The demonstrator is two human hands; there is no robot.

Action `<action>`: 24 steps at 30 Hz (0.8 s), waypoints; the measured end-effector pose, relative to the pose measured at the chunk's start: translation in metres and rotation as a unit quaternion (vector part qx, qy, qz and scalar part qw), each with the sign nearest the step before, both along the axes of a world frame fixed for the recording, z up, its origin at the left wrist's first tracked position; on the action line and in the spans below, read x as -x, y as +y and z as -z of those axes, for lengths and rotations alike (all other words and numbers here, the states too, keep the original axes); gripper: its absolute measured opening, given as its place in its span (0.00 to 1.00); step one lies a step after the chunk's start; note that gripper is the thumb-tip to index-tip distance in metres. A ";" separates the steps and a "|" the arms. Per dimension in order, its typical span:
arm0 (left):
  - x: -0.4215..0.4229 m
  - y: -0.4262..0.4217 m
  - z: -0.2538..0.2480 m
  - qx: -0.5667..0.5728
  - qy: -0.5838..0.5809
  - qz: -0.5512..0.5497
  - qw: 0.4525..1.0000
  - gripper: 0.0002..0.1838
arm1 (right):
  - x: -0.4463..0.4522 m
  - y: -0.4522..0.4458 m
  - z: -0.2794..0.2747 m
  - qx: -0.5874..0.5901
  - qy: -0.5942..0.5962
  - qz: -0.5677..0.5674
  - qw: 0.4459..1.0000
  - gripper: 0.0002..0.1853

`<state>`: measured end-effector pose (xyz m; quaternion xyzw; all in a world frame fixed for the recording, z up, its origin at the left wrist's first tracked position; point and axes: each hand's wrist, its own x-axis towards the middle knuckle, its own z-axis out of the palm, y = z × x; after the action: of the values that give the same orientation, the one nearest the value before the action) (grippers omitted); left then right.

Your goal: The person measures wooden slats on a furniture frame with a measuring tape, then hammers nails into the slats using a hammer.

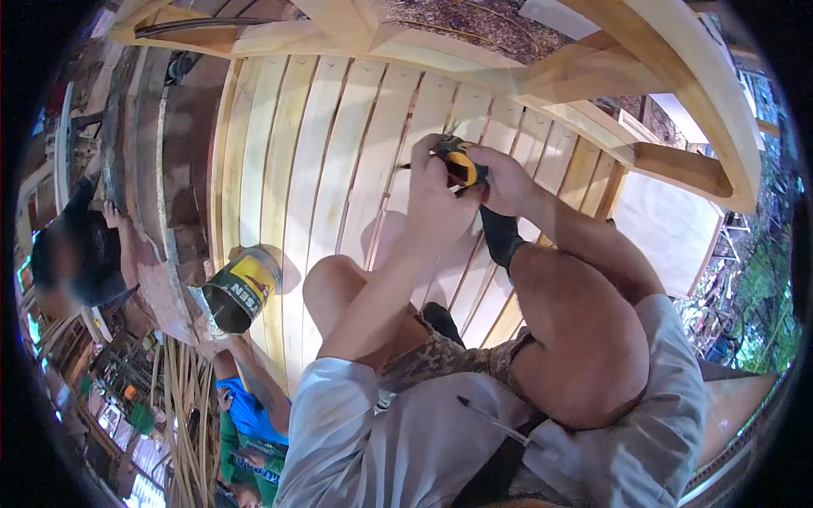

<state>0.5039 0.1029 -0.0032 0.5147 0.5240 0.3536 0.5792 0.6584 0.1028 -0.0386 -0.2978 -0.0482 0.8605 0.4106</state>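
Two bare hands together, both clamped on yellow-and-black tape measure (461, 167): left hand (439, 201) gripping from left side, right hand (503, 179) from right. Slim dark tip (406, 167) juts out beside left fingers; what it belongs to, cannot tell. Tape measure held above pale wooden slats (322, 161), beyond bent knees. Dark sock or shoe (501, 234) just below right hand. Yellow-labelled can (252, 281) on slats, left. Wooden rail (423, 52) across far ends. Co-worker in blue shirt (258, 413), lower left.
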 end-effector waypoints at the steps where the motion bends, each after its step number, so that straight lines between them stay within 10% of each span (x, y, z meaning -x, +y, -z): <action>1: -0.002 0.000 0.008 -0.040 0.051 0.038 0.997 0.29 | 0.004 -0.004 -0.001 0.026 -0.086 0.006 0.996 0.22; 4: 0.006 0.011 -0.016 -0.118 0.128 0.096 0.980 0.22 | -0.007 -0.006 0.017 0.034 -0.036 -0.030 0.998 0.22; 8: 0.032 0.022 -0.008 0.165 -0.100 0.040 0.980 0.19 | -0.028 -0.022 0.033 -0.052 0.024 -0.127 0.990 0.23; 10: 0.044 0.026 -0.007 -0.012 0.140 0.178 0.974 0.15 | -0.028 -0.022 0.014 -0.029 0.002 -0.126 0.992 0.23; 24: 0.054 0.013 -0.002 -0.089 -0.062 0.267 0.958 0.04 | -0.050 -0.015 -0.005 -0.065 -0.006 -0.356 0.932 0.34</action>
<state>0.4496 0.1159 -0.0008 0.6623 0.2970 0.2622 0.6360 0.7081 0.0879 -0.0338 -0.2391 -0.2094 0.9433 0.0960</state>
